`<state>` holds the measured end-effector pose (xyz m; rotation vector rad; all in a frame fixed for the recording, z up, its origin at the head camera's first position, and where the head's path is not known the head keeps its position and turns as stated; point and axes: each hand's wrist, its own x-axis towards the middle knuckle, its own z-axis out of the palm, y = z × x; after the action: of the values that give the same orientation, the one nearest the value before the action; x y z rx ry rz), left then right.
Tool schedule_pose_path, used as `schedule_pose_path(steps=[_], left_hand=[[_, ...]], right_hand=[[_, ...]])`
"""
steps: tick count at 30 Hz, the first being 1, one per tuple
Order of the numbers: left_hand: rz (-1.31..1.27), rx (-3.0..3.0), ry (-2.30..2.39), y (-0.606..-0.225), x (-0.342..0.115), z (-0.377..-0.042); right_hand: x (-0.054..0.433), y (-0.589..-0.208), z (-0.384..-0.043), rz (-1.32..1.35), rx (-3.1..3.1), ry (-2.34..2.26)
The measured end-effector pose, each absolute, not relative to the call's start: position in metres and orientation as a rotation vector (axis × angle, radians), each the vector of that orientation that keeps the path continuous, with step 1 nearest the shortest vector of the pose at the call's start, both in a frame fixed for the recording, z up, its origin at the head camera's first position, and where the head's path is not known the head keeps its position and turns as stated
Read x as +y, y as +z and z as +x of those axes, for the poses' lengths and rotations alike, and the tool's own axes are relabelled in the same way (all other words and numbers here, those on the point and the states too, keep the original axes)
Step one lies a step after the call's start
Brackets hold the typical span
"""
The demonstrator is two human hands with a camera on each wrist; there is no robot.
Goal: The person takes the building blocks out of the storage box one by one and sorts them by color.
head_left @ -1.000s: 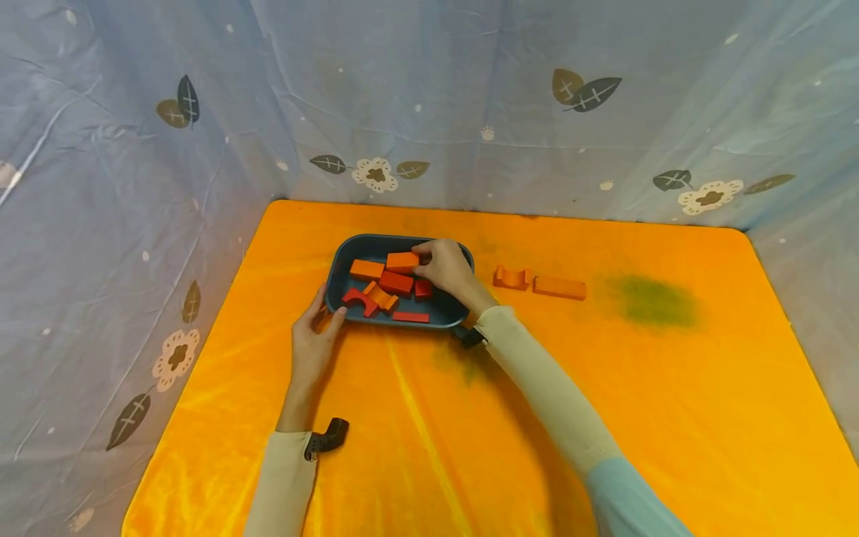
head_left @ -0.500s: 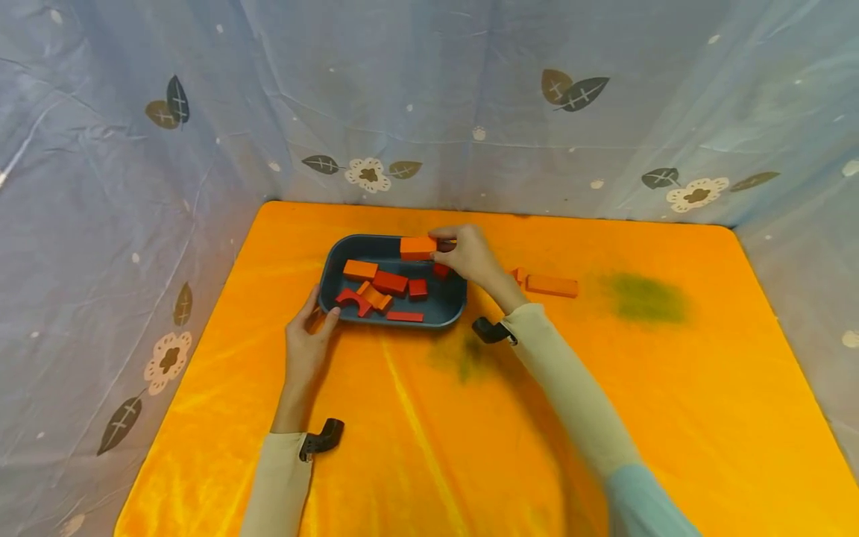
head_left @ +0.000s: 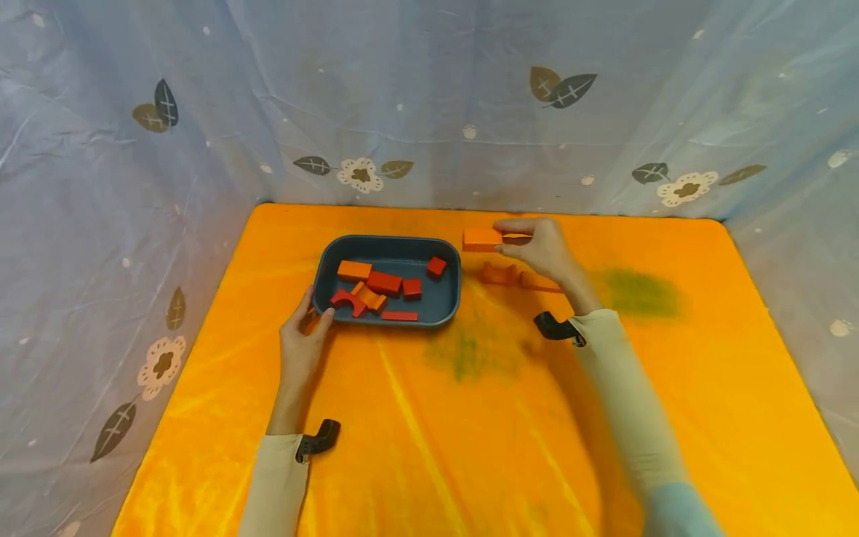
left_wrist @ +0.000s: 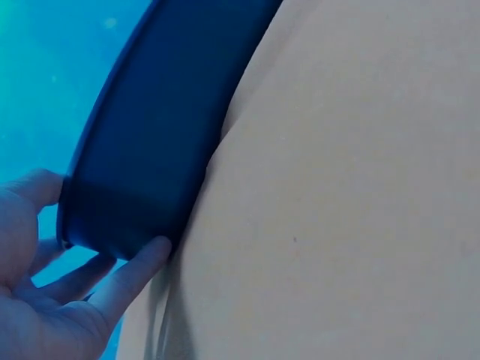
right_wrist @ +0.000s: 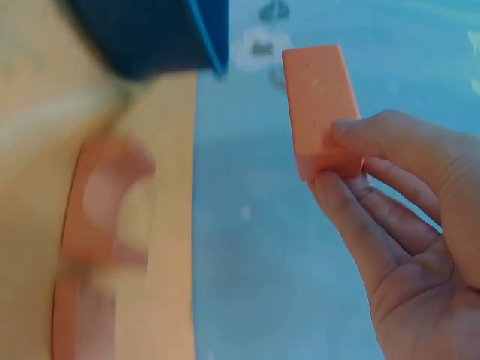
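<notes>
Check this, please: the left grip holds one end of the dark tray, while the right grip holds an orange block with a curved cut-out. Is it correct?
Not quite: the orange block in the right grip is plain and rectangular, as the right wrist view shows. The left grip does hold one end of the dark tray.

Right grip (right_wrist: 427, 274) pinches orange block (right_wrist: 318, 101), tray (right_wrist: 161, 34) apart

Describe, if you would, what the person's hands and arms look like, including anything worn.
The left hand and right hand are ungloved. The left sleeve is pale cream; the right sleeve is cream up to light blue fabric higher up. A bent black device sits at the left wrist, a similar black device at the right.
</notes>
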<state>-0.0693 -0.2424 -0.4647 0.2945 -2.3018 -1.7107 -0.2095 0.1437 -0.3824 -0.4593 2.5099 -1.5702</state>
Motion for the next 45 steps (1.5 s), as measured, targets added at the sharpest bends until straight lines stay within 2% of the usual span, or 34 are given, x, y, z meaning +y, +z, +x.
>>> schedule_pose_path(steps=[12,17,24,28,45], left_hand=[[0.323,-2.329,-1.743,-0.428,-0.229,-0.062],[0.323,-2.32,-1.749,-0.43,-0.229,-0.062],[0.324,-2.3,-1.725,-0.46,-0.24,-0.069],[0.307,-2.298,-1.709,-0.464,-0.241,-0.07],[0.324,-2.32,-1.74,-0.437,-0.231,-0.065]], right_hand=[[0.219,-0.397,-0.198,-0.294,2.58,-1.532],[0.241,-0.406,-0.193,-0.23,2.559,-1.551],[0.27,-0.42,-0.186,-0.103,2.584,-1.531],[0.288,-0.43,-0.181,-0.064,2.659,-1.508],[0.325,-0.452,-0.167,0.018,2.652,-1.483]])
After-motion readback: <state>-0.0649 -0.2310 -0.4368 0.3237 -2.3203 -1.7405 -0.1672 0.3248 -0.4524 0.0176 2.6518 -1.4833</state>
